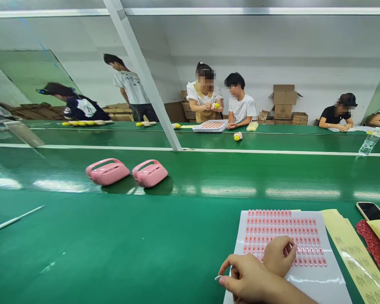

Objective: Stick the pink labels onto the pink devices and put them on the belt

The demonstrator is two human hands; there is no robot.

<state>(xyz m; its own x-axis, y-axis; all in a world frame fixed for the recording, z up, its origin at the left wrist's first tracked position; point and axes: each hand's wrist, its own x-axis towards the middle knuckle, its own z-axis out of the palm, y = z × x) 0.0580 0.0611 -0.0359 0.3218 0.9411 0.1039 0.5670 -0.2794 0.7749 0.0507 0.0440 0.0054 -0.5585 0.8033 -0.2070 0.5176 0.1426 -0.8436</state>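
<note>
A white sheet (316, 287) with rows of small pink oval stickers (281, 230), each with a red centre, lies at the lower right of the green table. My right hand (243, 274) reaches in from the right, crossing in front of my left, and pinches a small whitish curved piece (218, 278) beyond the sheet's left edge. Just above it, my left hand (279, 255) rests over the lower sticker rows, thumb and index finger curled together. Whatever may be between those fingertips is too small to make out. My left forearm is hidden.
Yellow label sheets (356, 253), a phone (371, 211) and a red textured wrapper (375, 245) lie at right. Two pink handled cases (109, 172) sit on the belt beyond. A white pointed stick (15, 220) lies left. People work across the belt, near a slanted post (145, 76).
</note>
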